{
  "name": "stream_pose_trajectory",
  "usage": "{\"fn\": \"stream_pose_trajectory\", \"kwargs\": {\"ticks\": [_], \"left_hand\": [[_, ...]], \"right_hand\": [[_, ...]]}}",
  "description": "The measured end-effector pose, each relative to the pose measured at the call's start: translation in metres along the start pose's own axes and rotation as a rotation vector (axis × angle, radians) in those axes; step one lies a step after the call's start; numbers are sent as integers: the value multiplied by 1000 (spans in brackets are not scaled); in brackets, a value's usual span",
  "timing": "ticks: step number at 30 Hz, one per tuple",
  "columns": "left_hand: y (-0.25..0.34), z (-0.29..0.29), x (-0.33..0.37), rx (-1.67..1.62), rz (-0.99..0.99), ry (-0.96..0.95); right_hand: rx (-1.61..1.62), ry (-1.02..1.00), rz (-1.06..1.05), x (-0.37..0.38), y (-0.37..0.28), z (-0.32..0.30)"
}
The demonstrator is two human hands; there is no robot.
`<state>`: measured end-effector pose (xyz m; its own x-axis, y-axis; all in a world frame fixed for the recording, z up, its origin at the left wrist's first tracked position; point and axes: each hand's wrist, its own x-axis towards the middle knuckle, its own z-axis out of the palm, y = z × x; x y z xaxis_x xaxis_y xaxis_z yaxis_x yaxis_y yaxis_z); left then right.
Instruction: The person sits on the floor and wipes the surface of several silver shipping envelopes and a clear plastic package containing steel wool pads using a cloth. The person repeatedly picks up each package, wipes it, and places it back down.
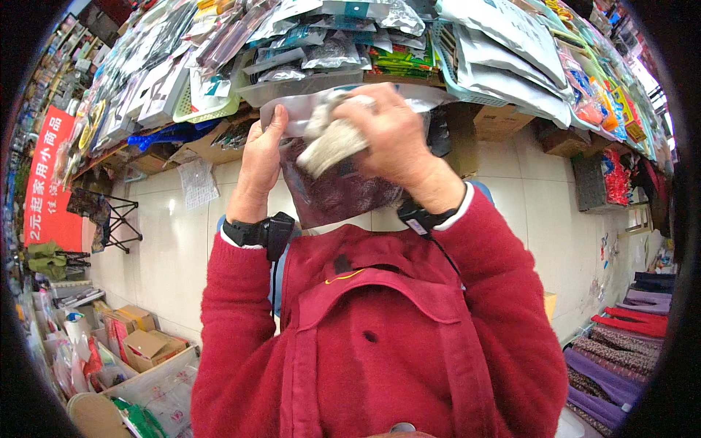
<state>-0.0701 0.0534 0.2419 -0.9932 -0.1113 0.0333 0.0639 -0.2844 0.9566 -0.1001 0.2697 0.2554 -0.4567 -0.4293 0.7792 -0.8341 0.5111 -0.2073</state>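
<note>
In front of my chest, a flat plastic package [328,196] with a pale upper strip and a dark maroon lower part hangs tilted. My left hand [260,162] grips its left edge, thumb up on the front. My right hand [388,135] is closed on a crumpled off-white cloth [332,148], which lies against the upper part of the package. The right fingertips are partly hidden by the cloth and the hand itself. A dark band with a small black box circles each wrist.
Ahead stands a stall heaped with plastic-wrapped goods [504,44], some in a green basket [208,109] and a blue basket [475,93]. A folding stool [117,223] and red sign [51,182] are at left. Cardboard boxes [150,347] sit lower left; folded trousers [599,372] lie lower right.
</note>
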Motion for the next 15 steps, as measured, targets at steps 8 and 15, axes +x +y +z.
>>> {"fn": "stream_pose_trajectory", "kwargs": {"ticks": [8,15], "left_hand": [[-24,-23,1,157,130,-129],[-27,-40,-2,62,116,-20]], "right_hand": [[-183,-133,389,-50,56,-14],[-267,82,372,-52,55,-37]]}}
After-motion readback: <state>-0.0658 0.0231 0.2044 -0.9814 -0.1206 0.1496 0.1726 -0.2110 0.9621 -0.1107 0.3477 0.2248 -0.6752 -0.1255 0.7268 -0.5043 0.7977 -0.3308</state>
